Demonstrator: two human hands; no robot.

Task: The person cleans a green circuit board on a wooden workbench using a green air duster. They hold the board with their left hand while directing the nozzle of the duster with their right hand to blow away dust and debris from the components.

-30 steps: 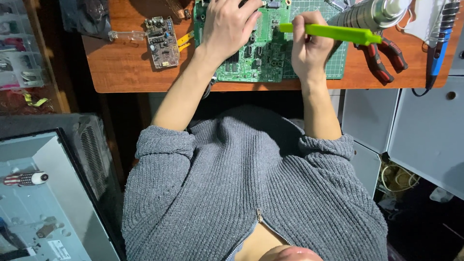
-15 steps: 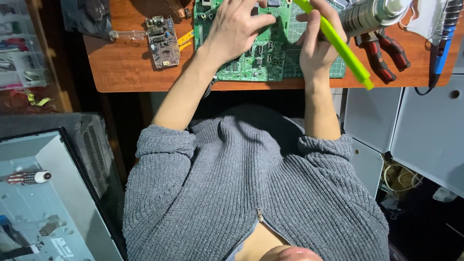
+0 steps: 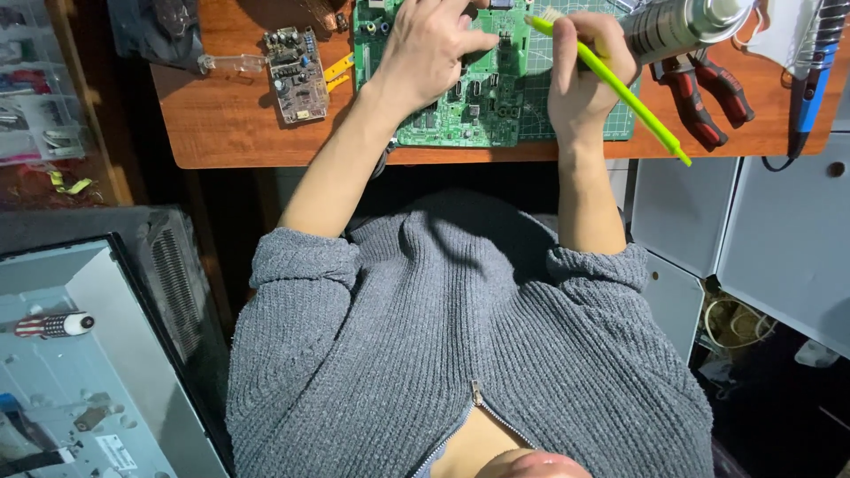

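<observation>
Compared with half a second ago, the yellow-green brush [image 3: 611,84] is held at much the same slant, its handle end pointing toward 4 o'clock and its bristle end toward 10 o'clock; a full second ago it was lying almost level across the board. The right hand [image 3: 584,75] has barely shifted since then.

The green circuit board [image 3: 460,97] is laid flat on the wooden worktop [image 3: 230,133] at 12 o'clock from the body, partly over a green cutting mat [image 3: 567,124]. The left hand [image 3: 429,44] is pressed palm-down on the board, fingers spread and curled over its upper part, nothing being gripped. The right hand is clenched around the brush near its bristle end, wrist bent, forearm running straight up from the grey knitted sleeve. The bristles seem to be touching the board's top edge, though the frame cuts this off.

At 9 o'clock from the board a small brown circuit board [image 3: 297,75] is seen. At 3 o'clock, a metal spray can [image 3: 682,26], red-handled pliers [image 3: 704,97] and a blue soldering iron [image 3: 810,75] are lying.
</observation>
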